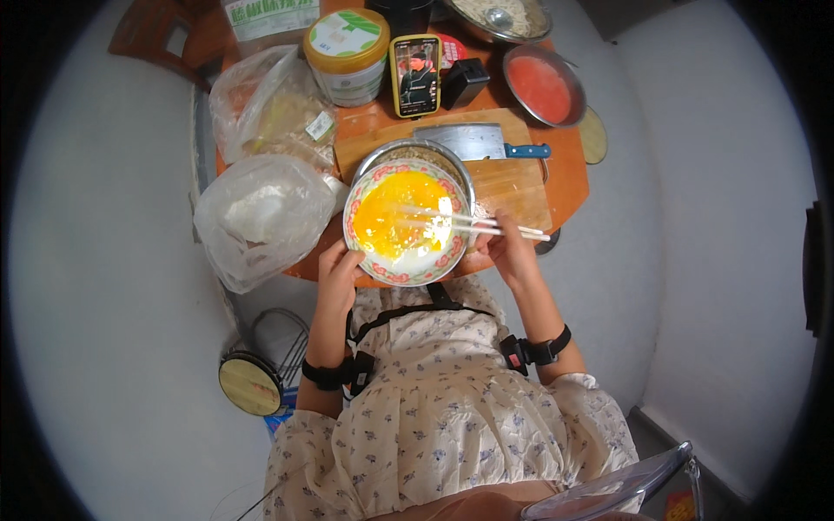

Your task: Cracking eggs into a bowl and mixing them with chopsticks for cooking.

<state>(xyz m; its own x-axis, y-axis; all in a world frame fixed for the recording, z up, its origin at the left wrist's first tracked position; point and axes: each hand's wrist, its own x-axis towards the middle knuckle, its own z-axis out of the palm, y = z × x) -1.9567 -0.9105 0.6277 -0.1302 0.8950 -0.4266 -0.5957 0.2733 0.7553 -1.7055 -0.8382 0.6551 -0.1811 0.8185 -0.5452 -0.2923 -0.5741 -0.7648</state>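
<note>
My left hand (pixel 339 267) grips the lower left rim of a flower-patterned bowl (pixel 396 277), which is tilted towards me. Yellow beaten egg (pixel 384 208) lies in it, with paler egg white near the lower side. A pair of white chopsticks (pixel 488 226) is held in my right hand (pixel 507 249); their tips are in the egg and blurred. Behind and partly under the bowl sits a metal bowl (pixel 466 176) with a brownish, grainy content, largely hidden. A cleaver (pixel 462 140) with a blue handle rests on the wooden cutting board (pixel 515 195).
Plastic bags (pixel 264 218) and a lidded tub (pixel 346 55) stand at left. A phone (pixel 416 76) leans upright beside a black box (pixel 464 81). Back right are a metal bowl of red liquid (pixel 539 90) and a bowl of pale strips (pixel 502 16). A round-topped stool (pixel 251 384) is below left.
</note>
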